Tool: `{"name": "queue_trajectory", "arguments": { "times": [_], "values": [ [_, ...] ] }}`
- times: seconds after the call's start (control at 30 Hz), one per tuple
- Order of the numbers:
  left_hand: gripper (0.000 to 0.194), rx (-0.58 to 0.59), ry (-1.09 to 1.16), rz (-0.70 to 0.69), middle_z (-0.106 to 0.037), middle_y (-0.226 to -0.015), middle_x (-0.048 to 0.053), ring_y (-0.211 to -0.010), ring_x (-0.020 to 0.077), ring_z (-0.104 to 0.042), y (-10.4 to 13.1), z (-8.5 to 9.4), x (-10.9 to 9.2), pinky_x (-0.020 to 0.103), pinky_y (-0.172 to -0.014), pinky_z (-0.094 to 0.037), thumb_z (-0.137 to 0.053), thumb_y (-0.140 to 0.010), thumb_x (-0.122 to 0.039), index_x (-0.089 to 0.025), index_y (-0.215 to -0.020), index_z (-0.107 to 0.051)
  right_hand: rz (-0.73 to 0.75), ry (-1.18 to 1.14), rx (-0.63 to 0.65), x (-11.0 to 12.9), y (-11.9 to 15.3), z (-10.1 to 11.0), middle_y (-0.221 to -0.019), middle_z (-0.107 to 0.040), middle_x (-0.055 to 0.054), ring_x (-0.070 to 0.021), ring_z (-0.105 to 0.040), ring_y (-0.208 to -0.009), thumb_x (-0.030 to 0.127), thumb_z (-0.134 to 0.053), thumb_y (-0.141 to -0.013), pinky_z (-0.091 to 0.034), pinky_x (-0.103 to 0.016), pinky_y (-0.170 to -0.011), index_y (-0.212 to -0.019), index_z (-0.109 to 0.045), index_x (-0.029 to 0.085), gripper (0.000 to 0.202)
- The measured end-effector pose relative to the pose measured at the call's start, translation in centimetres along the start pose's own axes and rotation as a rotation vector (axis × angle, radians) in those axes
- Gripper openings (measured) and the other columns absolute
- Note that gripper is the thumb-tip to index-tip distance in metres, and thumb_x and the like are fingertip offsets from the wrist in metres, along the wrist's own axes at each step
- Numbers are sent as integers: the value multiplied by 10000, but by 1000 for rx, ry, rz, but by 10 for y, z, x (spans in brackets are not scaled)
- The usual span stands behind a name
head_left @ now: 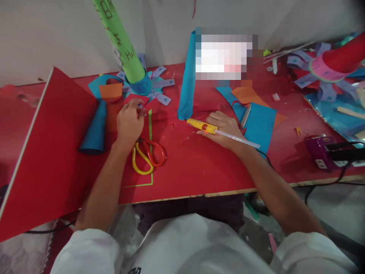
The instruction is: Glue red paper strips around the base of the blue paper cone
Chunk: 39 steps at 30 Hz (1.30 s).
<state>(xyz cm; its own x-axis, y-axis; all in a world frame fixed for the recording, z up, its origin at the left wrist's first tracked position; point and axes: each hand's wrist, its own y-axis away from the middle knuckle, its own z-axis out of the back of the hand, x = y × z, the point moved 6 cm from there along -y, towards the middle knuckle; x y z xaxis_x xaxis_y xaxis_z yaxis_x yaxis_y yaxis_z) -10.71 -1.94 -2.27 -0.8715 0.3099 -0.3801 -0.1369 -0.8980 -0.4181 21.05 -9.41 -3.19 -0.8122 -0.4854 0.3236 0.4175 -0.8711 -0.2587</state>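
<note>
My left hand (pixel 130 118) has its fingers bent together over red paper pieces (pixel 152 105) on the red table; what is between the fingertips is too small to tell. Just below it lie scissors (pixel 149 156) with one yellow and one red handle. In my right hand (pixel 224 128) is a yellow glue gun (pixel 202 125), with a clear glue stick (pixel 238 138) jutting from its back toward my wrist. Between the hands, a little farther off, a blue paper tube (pixel 187 82) stands upright. Under and beside the right wrist lies blue paper (pixel 261 123).
A green paper tube (pixel 125 45) stands in a blue base at the back left. A blue cone (pixel 95 131) and a tilted red board (pixel 48 148) are at the left. On the right are a purple power socket (pixel 321 154), black cables and a red tube (pixel 346 55) with a pink ring.
</note>
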Motion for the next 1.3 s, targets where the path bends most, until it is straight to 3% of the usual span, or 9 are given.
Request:
{"name": "queue_trajectory", "arguments": {
  "times": [0.17, 0.33, 0.77, 1.0, 1.3],
  "values": [
    [166, -92, 217, -86, -720, -950, 28, -861, 208, -681, 5, 22, -29, 369, -800, -535, -536, -1031, -380, -274, -1072, -656, -7, 22, 31, 0, -1, -5, -899, -660, -95, -294, -593, -922, 753, -403, -1020, -356, -393, -656, -809, -585, 273, 555],
    [254, -47, 234, -129, -743, -990, 45, -889, 212, -668, 8, 19, -43, 366, -817, -537, -487, -1052, -435, -276, -999, -677, 11, 64, 33, 2, -1, -6, -903, -667, -105, -293, -588, -915, 722, -400, -1039, -343, -395, -644, -811, -589, 264, 545],
    [259, -8, 214, -165, -750, -982, 44, -931, 226, -644, 9, 10, -38, 404, -889, -524, -515, -1071, -426, -289, -983, -717, 20, 53, 1, -2, 3, -3, -898, -651, -94, -256, -551, -883, 696, -461, -1039, -277, -378, -620, -801, -553, 243, 520],
    [194, -54, 242, -203, -742, -930, 38, -882, 214, -638, 8, 7, -34, 379, -831, -503, -592, -1051, -349, -253, -966, -737, 63, 73, -61, -7, 6, -4, -853, -620, -70, -236, -541, -855, 671, -509, -1036, -243, -359, -604, -805, -543, 227, 502],
    [155, -104, 300, -187, -777, -938, 24, -924, 207, -692, 8, 12, -34, 375, -861, -526, -626, -1027, -310, -270, -933, -742, 76, 90, -71, -10, 8, -4, -855, -625, -72, -249, -552, -856, 656, -538, -1028, -290, -366, -630, -801, -519, 242, 473]
  ]
}}
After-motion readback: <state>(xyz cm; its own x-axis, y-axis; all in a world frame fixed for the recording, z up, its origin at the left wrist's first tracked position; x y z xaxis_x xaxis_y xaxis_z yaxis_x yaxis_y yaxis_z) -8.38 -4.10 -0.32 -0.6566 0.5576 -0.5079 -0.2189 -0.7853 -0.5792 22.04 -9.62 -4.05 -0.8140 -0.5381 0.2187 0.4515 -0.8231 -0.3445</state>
